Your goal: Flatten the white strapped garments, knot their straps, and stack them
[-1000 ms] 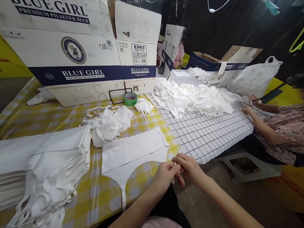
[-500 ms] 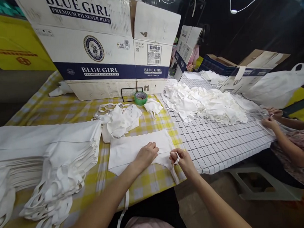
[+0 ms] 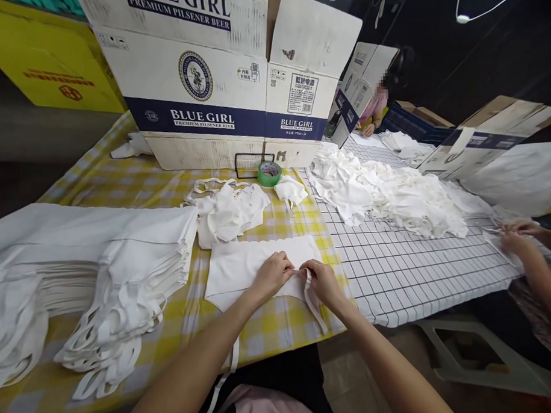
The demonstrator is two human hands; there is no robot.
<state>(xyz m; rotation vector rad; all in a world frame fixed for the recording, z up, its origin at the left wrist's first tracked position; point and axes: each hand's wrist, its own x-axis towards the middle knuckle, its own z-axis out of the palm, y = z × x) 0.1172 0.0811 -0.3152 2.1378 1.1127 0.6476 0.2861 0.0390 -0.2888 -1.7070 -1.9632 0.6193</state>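
A flat white garment piece (image 3: pixel 241 265) lies in front of me, with narrow straps hanging over the table edge. My left hand (image 3: pixel 274 274) is closed over its right half, thumb and fingertips pinching the fabric. Close beside it, my right hand (image 3: pixel 321 281) pinches a white strap (image 3: pixel 311 301), whose loose end trails down toward the table edge. The fingertips of both hands almost meet, and a thin bit of material shows between them. What exactly lies inside each pinch is partly hidden.
To the left lies a thick stack of white garment pieces (image 3: pixel 100 227) with dangling straps. Crumpled white garments (image 3: pixel 230 211), green tape (image 3: pixel 269 174) and a large beer carton (image 3: pixel 199 82) stand beyond. A white heap (image 3: pixel 392 193) lies rightward, near another person's hands (image 3: pixel 520 237).
My right hand has moved left and up, bringing the strap close to my left hand. My left hand has shifted slightly on the fabric. The camera view has swung a little left.
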